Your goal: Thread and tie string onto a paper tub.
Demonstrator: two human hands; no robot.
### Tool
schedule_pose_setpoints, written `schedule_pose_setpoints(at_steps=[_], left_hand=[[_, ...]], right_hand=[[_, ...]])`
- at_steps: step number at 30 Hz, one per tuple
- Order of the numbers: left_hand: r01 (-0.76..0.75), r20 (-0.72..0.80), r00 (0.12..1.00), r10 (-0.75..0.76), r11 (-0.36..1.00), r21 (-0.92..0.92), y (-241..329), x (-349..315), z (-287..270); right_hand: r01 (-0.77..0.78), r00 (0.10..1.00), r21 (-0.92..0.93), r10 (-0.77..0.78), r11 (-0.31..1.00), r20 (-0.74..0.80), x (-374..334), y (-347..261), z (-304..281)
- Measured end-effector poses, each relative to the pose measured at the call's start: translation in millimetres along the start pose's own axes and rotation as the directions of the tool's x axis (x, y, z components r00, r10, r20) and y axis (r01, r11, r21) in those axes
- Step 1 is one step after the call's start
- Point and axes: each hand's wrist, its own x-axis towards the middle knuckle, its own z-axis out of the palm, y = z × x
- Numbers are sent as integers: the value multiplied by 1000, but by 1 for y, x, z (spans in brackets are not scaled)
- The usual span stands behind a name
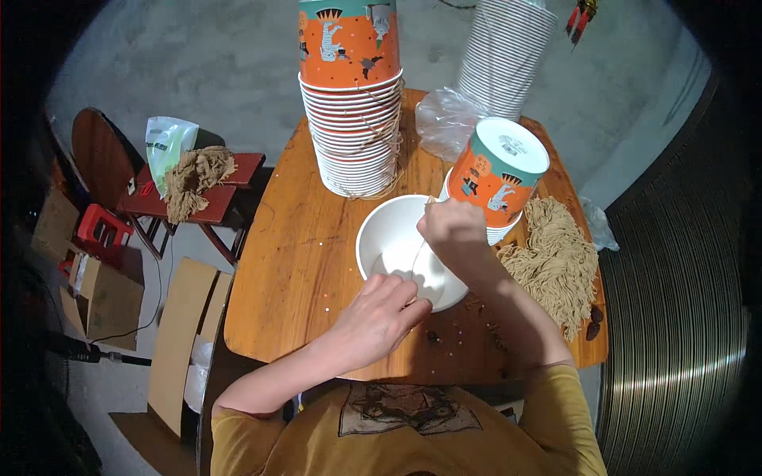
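A white paper bucket with its open mouth toward me stands at the middle of the table's near half. My left hand is closed at its near rim, fingers curled and pressed together. Over the far right part of the bucket, my right hand makes a fist. A thin cord seems to run between the two hands, across the bucket's mouth. Both grips hide its ends. Right of the bucket lies a heap of tan cord.
Behind stand a tall stack of orange paper buckets, a shorter upside-down stack and a stack of white lids or cups beside clear plastic. The wooden table has a red folding table to its left.
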Motion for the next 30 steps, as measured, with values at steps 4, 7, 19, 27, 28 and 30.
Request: schedule_pose_setpoints(at_steps=[4,7,19,27,28,30], left_hand=[[70,77,995,-61,990,-121,3,1,-15],[107,-56,992,-112,990,-92,-15,14,-35],[-466,299,882,365,768,438,-87,100,-10],[-546,370,836,405,683,484,-84,99,15],[-549,374,834,406,682,482,-86,99,18],[-546,424,833,356,657,520,-85,98,21]], right_hand=[[-221,963,110,199,969,181,14,-6,-26],[-214,976,148,217,965,-5,6,10,-24],[-461,883,457,339,761,326,-21,20,-20],[-246,969,277,233,929,82,-35,22,-2],[-315,949,333,293,889,115,-33,21,-2],[-381,925,392,348,838,155,-32,20,-3]])
